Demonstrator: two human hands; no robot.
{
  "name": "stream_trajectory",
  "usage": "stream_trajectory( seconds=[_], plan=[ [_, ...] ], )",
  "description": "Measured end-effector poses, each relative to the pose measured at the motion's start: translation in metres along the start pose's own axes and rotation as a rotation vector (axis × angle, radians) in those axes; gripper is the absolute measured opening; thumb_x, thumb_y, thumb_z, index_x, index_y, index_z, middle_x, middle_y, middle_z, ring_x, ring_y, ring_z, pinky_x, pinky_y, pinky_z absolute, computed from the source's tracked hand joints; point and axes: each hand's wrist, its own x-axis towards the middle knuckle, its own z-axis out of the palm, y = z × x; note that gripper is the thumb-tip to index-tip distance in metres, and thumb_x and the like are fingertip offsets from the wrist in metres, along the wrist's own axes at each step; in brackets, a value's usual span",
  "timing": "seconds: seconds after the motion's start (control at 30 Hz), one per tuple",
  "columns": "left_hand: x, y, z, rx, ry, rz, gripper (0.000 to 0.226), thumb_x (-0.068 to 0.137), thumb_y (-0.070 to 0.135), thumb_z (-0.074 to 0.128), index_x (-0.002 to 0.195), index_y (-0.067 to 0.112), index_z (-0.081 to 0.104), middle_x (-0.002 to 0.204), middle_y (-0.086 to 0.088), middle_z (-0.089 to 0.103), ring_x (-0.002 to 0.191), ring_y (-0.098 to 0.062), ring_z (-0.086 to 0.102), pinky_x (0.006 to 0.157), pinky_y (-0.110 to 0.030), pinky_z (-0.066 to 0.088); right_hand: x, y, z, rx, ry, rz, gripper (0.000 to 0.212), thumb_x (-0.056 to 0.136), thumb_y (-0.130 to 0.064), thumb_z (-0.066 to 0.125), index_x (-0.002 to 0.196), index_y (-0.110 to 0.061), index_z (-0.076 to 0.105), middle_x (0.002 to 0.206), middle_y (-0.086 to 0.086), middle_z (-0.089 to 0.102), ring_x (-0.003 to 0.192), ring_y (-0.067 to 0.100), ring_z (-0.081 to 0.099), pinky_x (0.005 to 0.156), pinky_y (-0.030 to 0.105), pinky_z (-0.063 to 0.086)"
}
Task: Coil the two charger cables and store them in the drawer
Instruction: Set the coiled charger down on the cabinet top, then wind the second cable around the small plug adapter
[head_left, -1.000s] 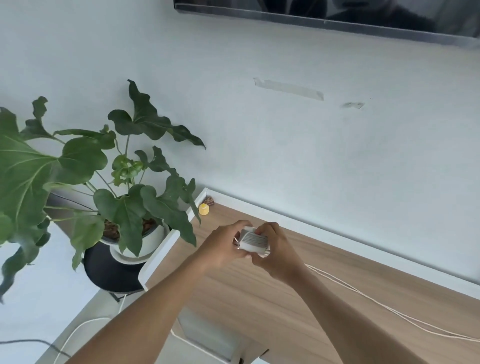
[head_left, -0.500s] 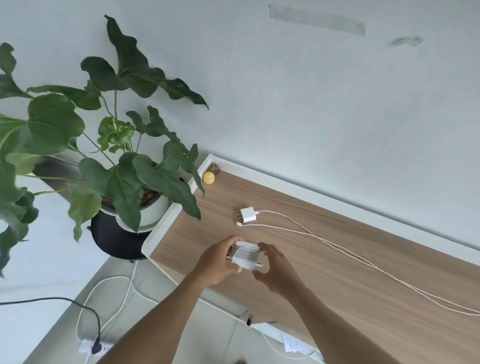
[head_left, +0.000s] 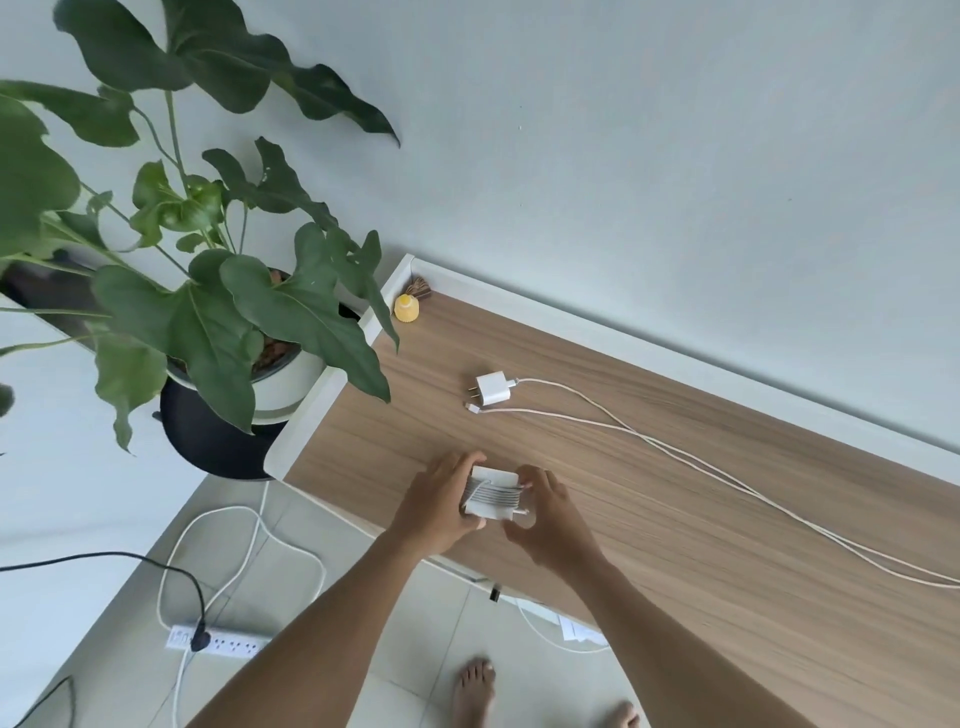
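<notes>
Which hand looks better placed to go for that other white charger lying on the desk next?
Probably the right hand: it holds only the end of the wound charger, which the left hand grips more fully, and the loose charger lies with its cable trailing to the right.

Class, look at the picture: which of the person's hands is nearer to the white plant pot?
Left. The left hand grips the wrapped charger on the side facing the white pot; the right hand holds its other side, farther along the desk.
</notes>
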Motion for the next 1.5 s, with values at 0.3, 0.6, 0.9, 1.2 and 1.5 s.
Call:
stream_trajectory(
  seconds=[0.3, 0.6, 0.9, 1.2, 1.5],
  plan=[
    [0.001, 0.002, -0.029, 0.028, -0.241, -0.011, 0.106, 0.062, 0.052, 0.08, 0.147, 0.038, 0.019, 0.148, 0.007, 0.032, 0.133, -0.017, 0.038, 0.103, -0.039, 0.042, -0.004, 0.001, -0.027, -0.103, -0.128, 0.038, 0.059, 0.082, -0.024, 0.061, 0.135, -0.024, 0.037, 0.136, -0.002, 0.039, 0.128, 0.019, 0.038, 0.101, 0.033, 0.041],
    [0.041, 0.041, -0.074, 0.01, 0.072, 0.051, 0.03, 0.098, 0.04, 0.047, 0.116, 0.019, 0.057, 0.118, 0.002, 0.063, 0.104, -0.017, 0.062, 0.082, -0.035, 0.05, 0.022, -0.03, -0.08, -0.139, 0.118, -0.041, 0.021, 0.09, -0.02, 0.048, 0.1, -0.02, 0.066, 0.103, 0.0, 0.067, 0.096, 0.023, 0.062, 0.08, 0.034, 0.05],
    [0.089, 0.034, -0.042, 0.165, 0.156, 0.015, 0.045, 0.089, 0.029, 0.063, 0.132, 0.017, 0.05, 0.128, -0.004, 0.054, 0.12, -0.027, 0.046, 0.094, -0.041, 0.043, 0.033, -0.012, -0.088, -0.075, 0.174, 0.017, 0.021, 0.09, -0.018, 0.048, 0.1, -0.022, 0.065, 0.097, -0.001, 0.067, 0.091, 0.021, 0.062, 0.075, 0.032, 0.048],
    [0.126, 0.028, -0.023, 0.243, 0.089, -0.268, 0.057, 0.092, 0.039, 0.058, 0.14, 0.014, 0.04, 0.138, -0.01, 0.046, 0.127, -0.032, 0.04, 0.096, -0.046, 0.04, 0.017, 0.034, -0.093, -0.03, 0.154, 0.111, 0.024, 0.091, -0.018, 0.046, 0.107, -0.026, 0.063, 0.102, -0.005, 0.064, 0.096, 0.013, 0.059, 0.082, 0.034, 0.05],
    [0.131, 0.087, -0.043, -0.309, 0.162, -0.193, 0.046, 0.078, 0.019, 0.076, 0.12, 0.016, 0.059, 0.116, -0.005, 0.066, 0.101, -0.021, 0.062, 0.087, -0.034, 0.05, -0.013, 0.069, -0.12, 0.041, 0.237, 0.145, 0.026, 0.092, -0.019, 0.05, 0.117, -0.026, 0.055, 0.111, -0.005, 0.058, 0.104, 0.014, 0.056, 0.084, 0.033, 0.048]
  ],
)
